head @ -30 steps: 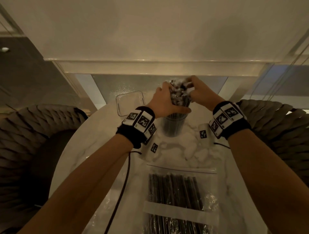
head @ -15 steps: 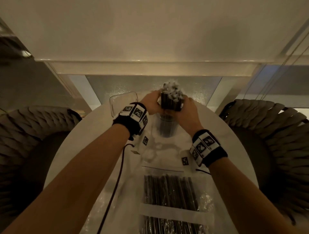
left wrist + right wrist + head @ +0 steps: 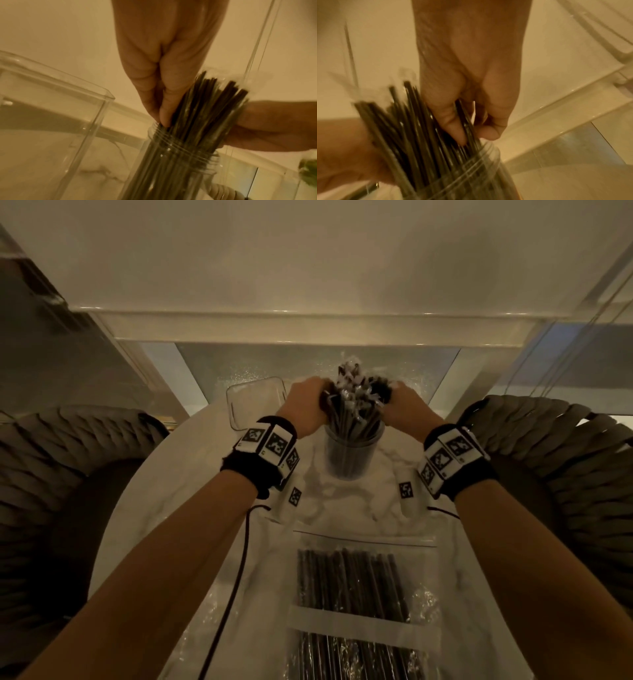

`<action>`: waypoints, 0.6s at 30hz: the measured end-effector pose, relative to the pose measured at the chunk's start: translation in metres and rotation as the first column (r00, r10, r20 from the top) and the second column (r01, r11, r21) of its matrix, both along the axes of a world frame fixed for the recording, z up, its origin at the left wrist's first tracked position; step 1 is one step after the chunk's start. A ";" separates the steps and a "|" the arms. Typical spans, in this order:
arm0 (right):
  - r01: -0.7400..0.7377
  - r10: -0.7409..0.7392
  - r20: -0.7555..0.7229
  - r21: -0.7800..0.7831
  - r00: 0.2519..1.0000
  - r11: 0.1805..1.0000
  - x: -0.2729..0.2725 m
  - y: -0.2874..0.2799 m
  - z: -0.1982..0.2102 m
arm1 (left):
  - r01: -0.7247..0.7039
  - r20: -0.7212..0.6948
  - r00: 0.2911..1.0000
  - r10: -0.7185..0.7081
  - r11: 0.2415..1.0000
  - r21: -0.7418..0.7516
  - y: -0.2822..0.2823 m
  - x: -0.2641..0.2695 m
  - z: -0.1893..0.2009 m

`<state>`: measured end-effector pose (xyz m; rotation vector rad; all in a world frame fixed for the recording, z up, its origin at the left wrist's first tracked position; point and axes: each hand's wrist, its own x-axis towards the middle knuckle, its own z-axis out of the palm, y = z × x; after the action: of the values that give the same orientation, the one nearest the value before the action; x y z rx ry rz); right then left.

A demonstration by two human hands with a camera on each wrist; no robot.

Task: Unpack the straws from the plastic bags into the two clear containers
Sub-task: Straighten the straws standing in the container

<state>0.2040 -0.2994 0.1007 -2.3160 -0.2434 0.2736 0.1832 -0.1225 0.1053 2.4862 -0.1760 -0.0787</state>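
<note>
Dark straws (image 3: 352,419) stand upright in the round clear jar (image 3: 349,457) on the marble table (image 3: 191,508), tops fanning above the rim, crinkly wrapper ends showing. Left hand (image 3: 306,405) and right hand (image 3: 406,409) flank the bundle — fingers curled into it, right thumb and finger pinching a few stems in the wrist view. The square clear container (image 3: 255,402) stands just beside the jar, no straws in it. A full plastic bag (image 3: 363,604) lies nearer the person.

Likely light, thin, slick-wrapped, prone to splaying — best gathered mid-length above the rim, gently.
</note>
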 end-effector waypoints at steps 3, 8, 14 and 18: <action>0.084 -0.076 -0.056 0.148 0.996 0.985 -0.010 -0.019 -0.005 | -0.141 -0.012 0.989 0.145 0.937 -0.319 0.003 -0.019 -0.004; 0.218 -0.231 0.010 0.292 0.973 0.931 -0.042 -0.029 -0.012 | -0.203 0.042 0.973 0.226 0.931 -0.304 -0.012 -0.050 -0.023; 0.259 -0.348 0.167 0.400 0.923 0.879 -0.066 0.001 -0.010 | -0.221 0.042 0.968 0.248 0.917 -0.332 -0.020 -0.035 -0.025; 0.255 -0.318 0.207 0.282 0.925 0.925 -0.059 0.022 -0.022 | -0.180 0.063 0.978 0.200 0.954 -0.239 -0.021 -0.033 -0.026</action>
<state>0.1455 -0.2774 0.0790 -2.0941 -0.0518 -0.1900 0.1501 -0.1430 0.0790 2.2611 0.0192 0.1251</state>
